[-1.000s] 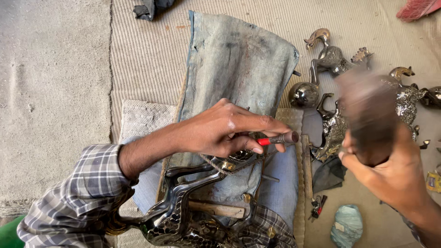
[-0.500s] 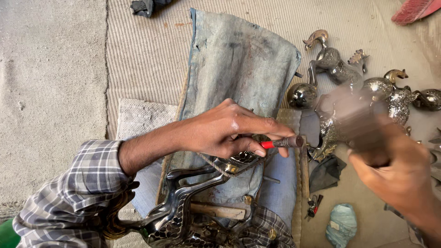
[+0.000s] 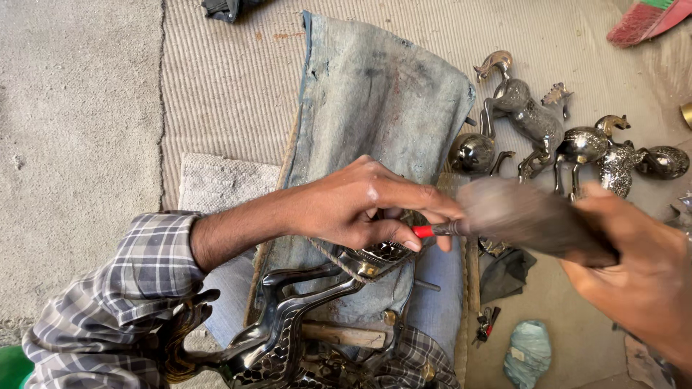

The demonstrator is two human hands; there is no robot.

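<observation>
Item 1, left hand (image 3: 360,209): grip closed on a thin red-tipped chisel (image 3: 432,230), fingers pinched together around its shaft at frame centre, the point set down on the metal horse figure (image 3: 288,331).

Item 2, right hand (image 3: 641,281): grip wrapped round a wooden mallet (image 3: 526,216), blurred with motion, its head right at the chisel's red end at centre right.

Item 3, the horse figure: dark, patterned metal, lying across a worn denim cloth (image 3: 382,94) in the lower centre of the frame, legs pointing to the lower left.

Item 4, surroundings: several finished horse figures (image 3: 533,119) in the upper right, on the woven floor mat (image 3: 231,79); a small blue-green bundle (image 3: 528,353) at lower right.

Handling note, my judgement: I would keep the chisel pinched low near its tip so it cannot skate on the curved metal, keep the fingers clear of the struck end, and use short light taps. The horse looks loosely bedded on cloth, so the left wrist should press it down.
</observation>
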